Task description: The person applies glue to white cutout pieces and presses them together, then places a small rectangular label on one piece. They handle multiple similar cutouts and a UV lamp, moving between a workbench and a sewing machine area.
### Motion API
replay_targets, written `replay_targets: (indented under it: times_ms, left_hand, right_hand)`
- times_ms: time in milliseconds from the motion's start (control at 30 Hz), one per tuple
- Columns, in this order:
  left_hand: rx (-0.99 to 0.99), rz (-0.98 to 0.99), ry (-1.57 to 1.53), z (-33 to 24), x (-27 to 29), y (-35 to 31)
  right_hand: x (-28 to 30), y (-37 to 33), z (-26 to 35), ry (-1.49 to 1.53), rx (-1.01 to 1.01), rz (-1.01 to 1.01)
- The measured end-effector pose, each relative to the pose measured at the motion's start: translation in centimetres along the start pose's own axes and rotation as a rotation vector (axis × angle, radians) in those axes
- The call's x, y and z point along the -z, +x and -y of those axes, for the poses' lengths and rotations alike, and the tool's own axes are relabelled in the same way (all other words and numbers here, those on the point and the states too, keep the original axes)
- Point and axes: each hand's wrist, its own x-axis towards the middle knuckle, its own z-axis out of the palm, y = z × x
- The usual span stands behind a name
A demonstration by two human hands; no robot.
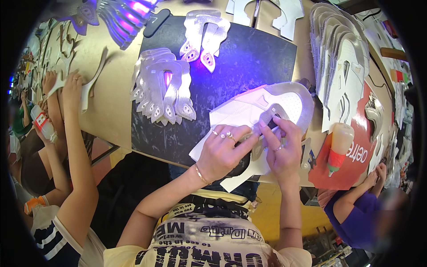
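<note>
Over the near right part of the black rectangular mat (249, 58), both hands pinch a flat white-and-silver shoe upper (293, 100).
The left hand (227, 147) and the right hand (284, 144) close their fingertips around its middle, though the fingers hide the exact contact. Uneven pulling could crease the upper or skew its layers; with a white end overhanging the surface (111, 107), it might also slip nearward if released. Its long axis runs near left to far right, the rounded silver end pointing far right.

tan worktable (113, 102), yellow floor (321, 222) below, bright blue-violet light (200, 66)
</note>
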Motion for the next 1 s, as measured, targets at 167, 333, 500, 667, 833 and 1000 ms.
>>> replay_targets:
  times_ms: [167,333,500,667,833,1000]
  left_hand:
    - [0.026,-0.006,-0.014,-0.2,0.0,0.2]
    - [0.051,0.044,-0.047,-0.3,0.1,0.2]
    - [0.139,0.167,-0.132,-0.4,0.8,-1.3]
    - [0.075,0.023,-0.105,-0.3,1.1,-2.8]
    - [0.056,0.0,-0.039,-0.3,1.1,-3.2]
    - [0.074,-0.056,-0.055,-0.3,1.0,-3.1]
  right_hand:
    - [0.1,-0.4,0.4,-0.111,-0.008,0.06]
    - [0.1,-0.1,1.0,-0.169,-0.044,0.068]
    - [0.1,0.1,1.4,-0.218,-0.057,0.075]
    - [0.4,-0.2,2.0,-0.234,-0.128,0.131]
    - [0.9,-0.9,2.0,-0.245,0.048,0.088]
    - [0.6,-1.6,2.2,-0.269,0.065,0.124]
